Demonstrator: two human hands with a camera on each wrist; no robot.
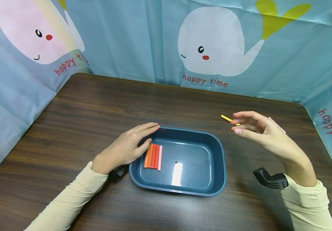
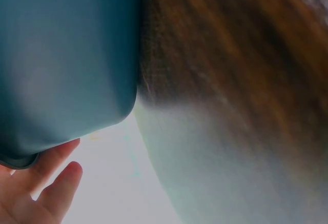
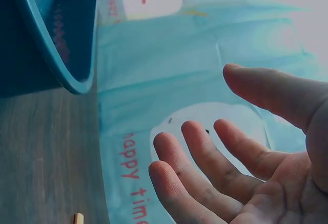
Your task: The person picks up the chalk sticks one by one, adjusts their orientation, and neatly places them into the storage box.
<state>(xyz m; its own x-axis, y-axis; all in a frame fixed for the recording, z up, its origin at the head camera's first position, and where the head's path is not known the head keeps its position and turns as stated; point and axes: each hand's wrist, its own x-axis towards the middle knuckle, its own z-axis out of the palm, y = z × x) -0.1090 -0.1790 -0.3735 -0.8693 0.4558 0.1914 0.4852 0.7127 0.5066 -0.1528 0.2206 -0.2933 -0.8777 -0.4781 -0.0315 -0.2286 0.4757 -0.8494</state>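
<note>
A dark blue plastic tub (image 1: 183, 192) stands on the table in the head view. Along its left end, my left hand (image 1: 126, 144) holds the rim, thumb inside and fingers over the back-left corner. Several orange, red and pink sticks (image 1: 154, 156) lie side by side in the tub near that thumb. My right hand (image 1: 262, 128) hovers over the table to the right, fingers apart and slightly bent, with nothing in it. Its fingertips overlap a yellow stick (image 1: 226, 118). Behind the hand, a pink stick (image 1: 277, 125) is partly hidden.
The brown wood-grain table (image 1: 102, 102) extends around the tub. Light blue curtains (image 1: 119, 41) printed with whales hang along its back and sides. Black wrist devices (image 1: 271, 179) sit at both cuffs.
</note>
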